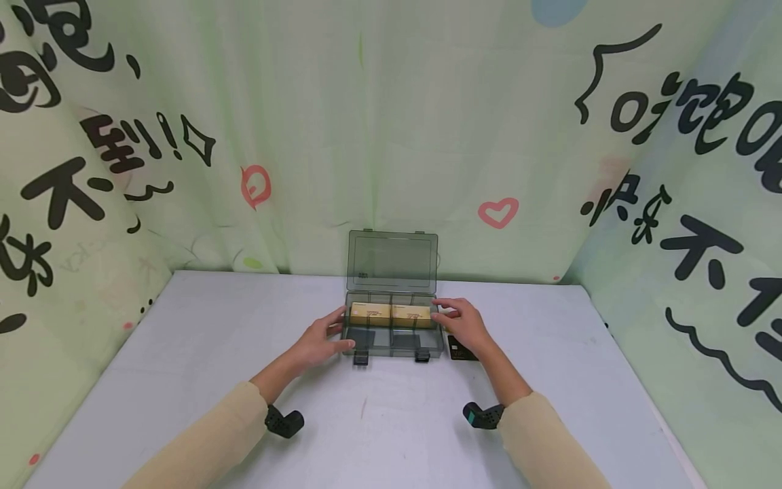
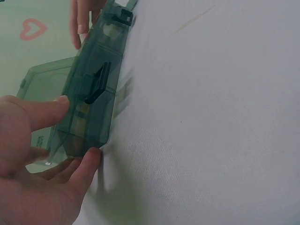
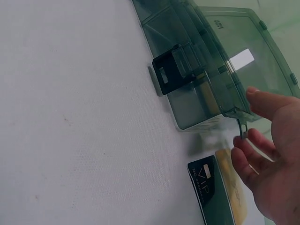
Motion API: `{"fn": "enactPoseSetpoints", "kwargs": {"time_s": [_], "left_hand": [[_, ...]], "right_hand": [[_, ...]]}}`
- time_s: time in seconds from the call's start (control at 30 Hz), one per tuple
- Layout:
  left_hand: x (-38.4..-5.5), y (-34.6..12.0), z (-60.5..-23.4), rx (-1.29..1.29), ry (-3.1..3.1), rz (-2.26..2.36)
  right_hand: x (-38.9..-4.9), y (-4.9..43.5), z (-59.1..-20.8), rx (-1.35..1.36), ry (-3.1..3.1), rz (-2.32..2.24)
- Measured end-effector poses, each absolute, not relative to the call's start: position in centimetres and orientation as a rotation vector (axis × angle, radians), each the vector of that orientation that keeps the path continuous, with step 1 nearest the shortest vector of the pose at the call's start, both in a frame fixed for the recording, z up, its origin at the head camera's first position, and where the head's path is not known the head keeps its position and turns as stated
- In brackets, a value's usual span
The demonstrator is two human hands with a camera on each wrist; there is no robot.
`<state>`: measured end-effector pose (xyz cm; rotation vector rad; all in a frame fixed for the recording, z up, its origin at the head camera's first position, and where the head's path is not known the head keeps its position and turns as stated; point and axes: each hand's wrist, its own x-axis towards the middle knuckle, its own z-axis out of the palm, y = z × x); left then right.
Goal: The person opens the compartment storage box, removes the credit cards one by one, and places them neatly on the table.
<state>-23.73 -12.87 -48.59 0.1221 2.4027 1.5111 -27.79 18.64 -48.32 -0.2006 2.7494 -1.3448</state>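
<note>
A see-through grey-green plastic storage box (image 1: 391, 350) lies on the table with its lid (image 1: 392, 261) raised at the back. Gold-coloured rectangular pieces (image 1: 370, 312) fill its back compartments, and dark flat pieces (image 1: 406, 341) show in the front ones. My left hand (image 1: 320, 341) grips the box's left end, thumb at the front corner and fingers along the side. At the opposite end, my right hand (image 1: 464, 322) holds the rim, with the thumb on top and fingertips at a small side tab (image 3: 243, 127). Two black latches (image 3: 173, 70) hang down in front.
Beside the box on the right lies a black card marked VIP (image 3: 204, 183), partly under my right hand in the head view. A gold strip (image 3: 232, 187) runs along it. A printed curtain (image 1: 391, 136) stands behind the white table (image 1: 391, 421).
</note>
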Motion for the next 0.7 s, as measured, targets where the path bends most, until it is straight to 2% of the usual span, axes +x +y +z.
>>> {"fn": "enactPoseSetpoints", "kwargs": {"time_s": [0.7], "left_hand": [[-23.67, -12.85, -48.58, 0.118, 2.407, 1.499]], "right_hand": [[-28.64, 17.58, -48.71, -0.158, 2.786, -1.252]]}}
